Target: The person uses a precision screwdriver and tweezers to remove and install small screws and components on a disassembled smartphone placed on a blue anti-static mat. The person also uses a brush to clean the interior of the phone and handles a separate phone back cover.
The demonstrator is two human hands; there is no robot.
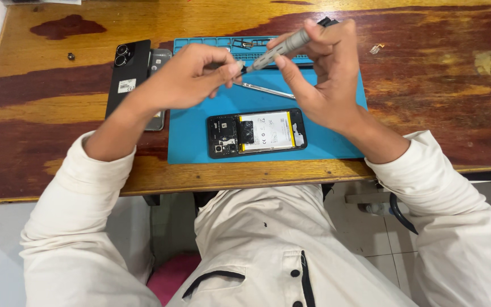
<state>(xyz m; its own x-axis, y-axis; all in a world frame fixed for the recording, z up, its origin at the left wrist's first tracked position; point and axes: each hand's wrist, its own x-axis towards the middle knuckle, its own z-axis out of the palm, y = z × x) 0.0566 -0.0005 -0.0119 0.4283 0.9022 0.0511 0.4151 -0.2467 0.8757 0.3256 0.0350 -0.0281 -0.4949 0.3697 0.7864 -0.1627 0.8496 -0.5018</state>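
Phones (129, 77), one black with its camera cluster up, are stacked at the left of the wooden counter (41, 113). The screwdriver tip is pinched by the left hand (188, 77); its grey handle, the screwdriver (282, 48), is gripped by the right hand (322, 74). Below, on the blue mat (188, 142), an opened phone (257, 132) is laid flat.

white label (126, 86) on black phone back (129, 77)

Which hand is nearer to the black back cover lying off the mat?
Left. The left hand is just right of the black back cover; the right hand, gripping the screwdriver, is farther right above the mat.
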